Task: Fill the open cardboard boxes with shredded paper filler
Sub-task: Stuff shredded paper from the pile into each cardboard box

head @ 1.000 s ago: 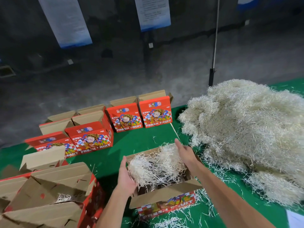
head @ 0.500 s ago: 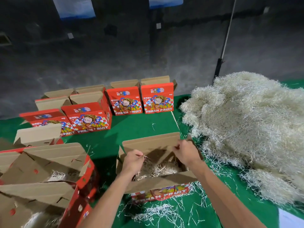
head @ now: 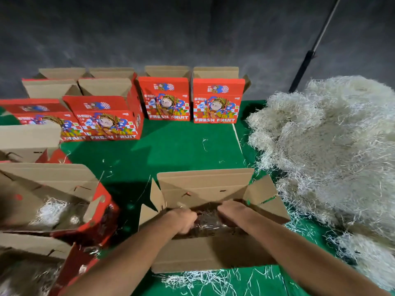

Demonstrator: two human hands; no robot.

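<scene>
Left hand (head: 184, 218) and right hand (head: 232, 212) inside open brown cardboard box (head: 205, 251) on green table (head: 177, 150), fingers hidden in pale shredded paper filler (head: 206, 226), grasp indiscernible.

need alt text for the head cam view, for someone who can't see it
Both hands, left hand and right hand, reach down into an open cardboard box on a green table, pressing shredded paper filler inside. A big filler pile lies to the right; red "Fresh Fruit" boxes stand open behind.
</scene>
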